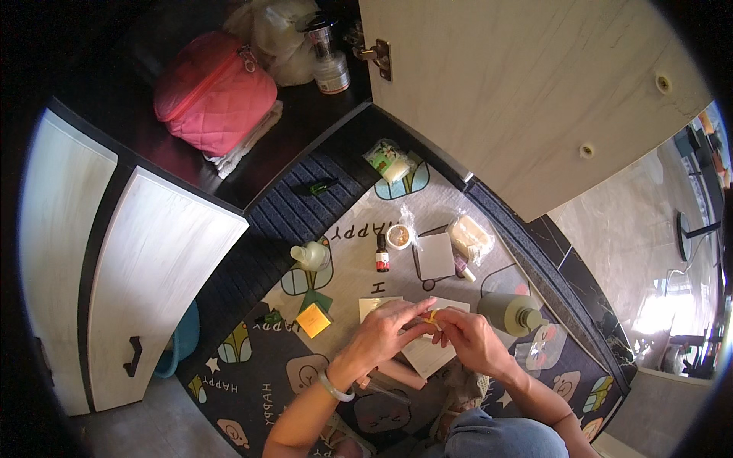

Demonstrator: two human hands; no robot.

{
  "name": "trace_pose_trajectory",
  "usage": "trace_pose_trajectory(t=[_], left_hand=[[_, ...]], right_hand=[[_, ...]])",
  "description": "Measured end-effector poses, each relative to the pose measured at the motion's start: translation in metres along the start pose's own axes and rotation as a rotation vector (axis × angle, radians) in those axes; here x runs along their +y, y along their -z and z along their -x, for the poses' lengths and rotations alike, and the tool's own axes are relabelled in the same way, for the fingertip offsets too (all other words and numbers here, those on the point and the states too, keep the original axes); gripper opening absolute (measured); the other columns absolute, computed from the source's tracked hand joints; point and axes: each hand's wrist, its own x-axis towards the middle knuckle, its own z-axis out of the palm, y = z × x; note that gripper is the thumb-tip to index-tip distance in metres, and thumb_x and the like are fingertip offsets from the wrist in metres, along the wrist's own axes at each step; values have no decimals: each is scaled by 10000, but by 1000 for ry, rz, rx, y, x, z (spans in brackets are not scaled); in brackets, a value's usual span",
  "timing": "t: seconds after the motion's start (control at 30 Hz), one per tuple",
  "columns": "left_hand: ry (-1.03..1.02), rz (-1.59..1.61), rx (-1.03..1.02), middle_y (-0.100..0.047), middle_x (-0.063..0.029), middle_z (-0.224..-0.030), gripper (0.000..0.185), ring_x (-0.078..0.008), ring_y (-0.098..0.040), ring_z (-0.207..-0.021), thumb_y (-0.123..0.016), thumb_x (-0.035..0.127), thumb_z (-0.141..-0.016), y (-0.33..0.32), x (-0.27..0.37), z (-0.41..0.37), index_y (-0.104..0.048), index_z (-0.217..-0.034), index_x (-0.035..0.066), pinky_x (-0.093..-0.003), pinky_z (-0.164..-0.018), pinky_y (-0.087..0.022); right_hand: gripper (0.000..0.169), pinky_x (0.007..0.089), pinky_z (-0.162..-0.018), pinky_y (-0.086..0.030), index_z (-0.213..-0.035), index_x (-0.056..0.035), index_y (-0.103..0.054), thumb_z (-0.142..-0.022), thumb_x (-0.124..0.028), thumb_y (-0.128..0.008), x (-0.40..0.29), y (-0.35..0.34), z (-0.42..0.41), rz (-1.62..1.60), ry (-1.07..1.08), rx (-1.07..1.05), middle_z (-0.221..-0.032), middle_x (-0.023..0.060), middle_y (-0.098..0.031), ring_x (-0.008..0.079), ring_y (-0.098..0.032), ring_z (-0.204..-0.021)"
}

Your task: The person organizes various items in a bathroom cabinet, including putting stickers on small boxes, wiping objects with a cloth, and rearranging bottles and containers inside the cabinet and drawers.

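My left hand (386, 331) and my right hand (472, 338) meet low in the middle of the view. Their fingertips pinch a small yellow item (430, 316), partly hidden by the fingers, so its kind cannot be told. Beneath the hands lie pale flat boxes (430, 356) and a pinkish tube-like item (401, 375). Left of my left hand sits a yellow box (313, 320) against a dark green piece. A grey-green pump bottle (509, 314) lies on its side to the right of my right hand.
On the patterned mat (349, 275) are a small dark bottle (382, 255), a round jar (398, 236), a grey square box (435, 256), a wrapped bar (471, 233) and a pale bottle (312, 256). A pink quilted bag (220, 94) sits on the dark shelf. An open cabinet door (532, 86) reaches overhead.
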Motion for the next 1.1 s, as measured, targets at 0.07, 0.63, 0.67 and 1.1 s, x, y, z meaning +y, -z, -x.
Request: trace_pose_trajectory(t=[0.07,0.63,0.67,1.1], left_hand=[[127,48,24,-684,-124,-1020,467,-220,-684,-872,-728,62,-823,-3,6,1,-623,-1277,94,-321,-769,-558],[262,360,383,-703,-93,-1036,340,-140,-679,-924,-674,-12,-875,-31,25,3,-640,-1213,4,-260,-798,-555],[297,340,368,-702,-94,-1036,344,-140,-679,-924,-673,-13,-876,-31,24,5,-638,-1217,5,-261,-798,-555],[-85,-142,555,-695,-97,-957,385,-241,-671,-814,-696,-71,-804,-43,19,2,-660,-1174,30,-326,-719,-535]], right_hand=[[193,326,-637,-508,-1058,56,-611,-934,48,-464,-1,-1,-1,-3,12,14,-864,143,-632,206,-619,-686],[271,329,-678,-551,-1045,25,-677,-840,124,-530,7,-17,1,24,189,290,-973,177,-650,252,-673,-758],[269,334,-684,-554,-1037,28,-681,-834,124,-534,4,-14,0,31,181,271,-978,182,-652,259,-678,-759],[276,303,-679,-519,-1106,54,-639,-872,119,-507,-1,-19,-2,76,131,306,-919,138,-624,229,-649,-759]])
